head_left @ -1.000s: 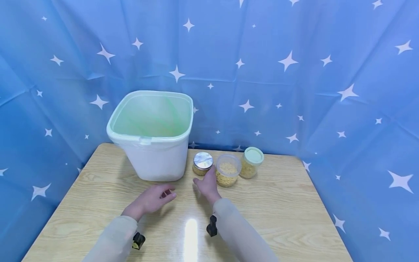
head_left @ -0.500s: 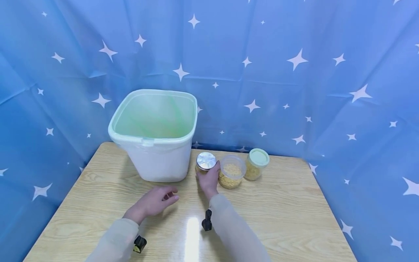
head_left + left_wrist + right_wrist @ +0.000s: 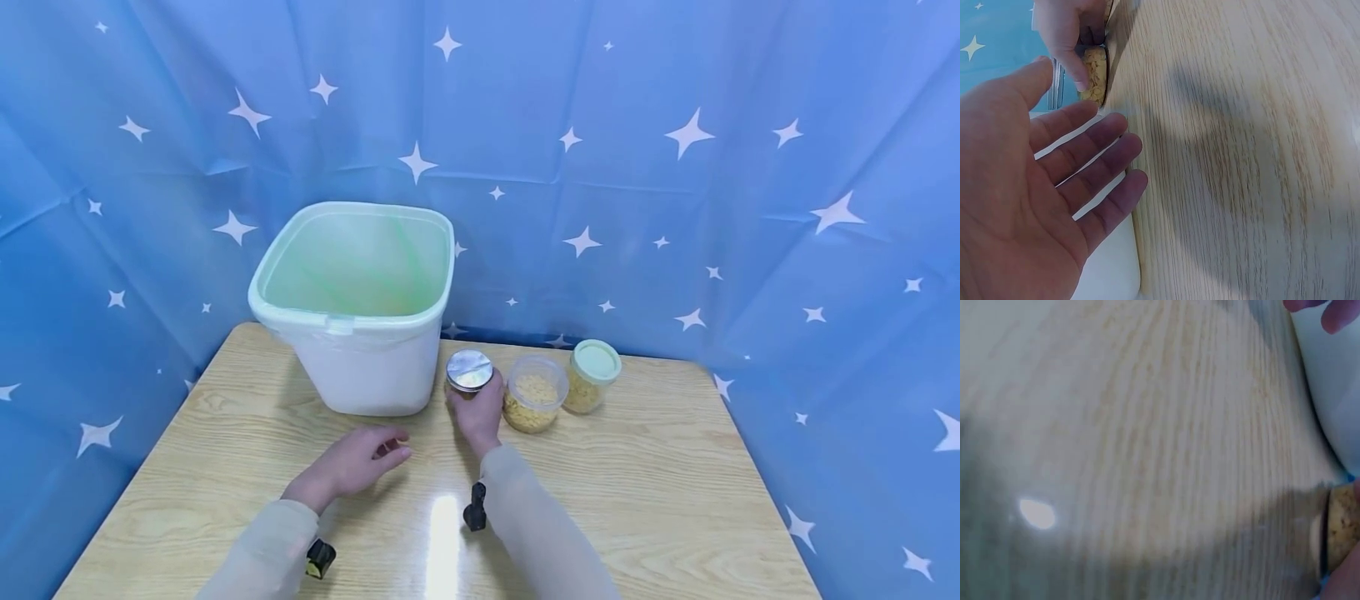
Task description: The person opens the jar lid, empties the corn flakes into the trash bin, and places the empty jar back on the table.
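Note:
My right hand (image 3: 480,415) grips a small jar with a silver lid (image 3: 469,370), its fingers and thumb around the sides. The jar stands upright on the table beside the bin. In the left wrist view, yellowish flakes show through the jar's wall (image 3: 1095,76) beside the right thumb. Only part of the jar (image 3: 1341,528) shows at the right wrist view's edge. My left hand (image 3: 351,461) hovers over the table in front of the bin, its relaxed fingers holding nothing. Close to the right hand stands a clear tub of yellow flakes (image 3: 536,395).
A white bin with a pale green rim (image 3: 347,320) stands at the table's back left. A jar with a pale green lid (image 3: 596,363) sits right of the clear tub. Behind the wooden table (image 3: 652,500) hangs a blue curtain (image 3: 525,100) with white stars.
My right hand has moved forward to the silver-lidded jar and closed around it. My left hand has stayed nearly still. The head view has shifted slightly.

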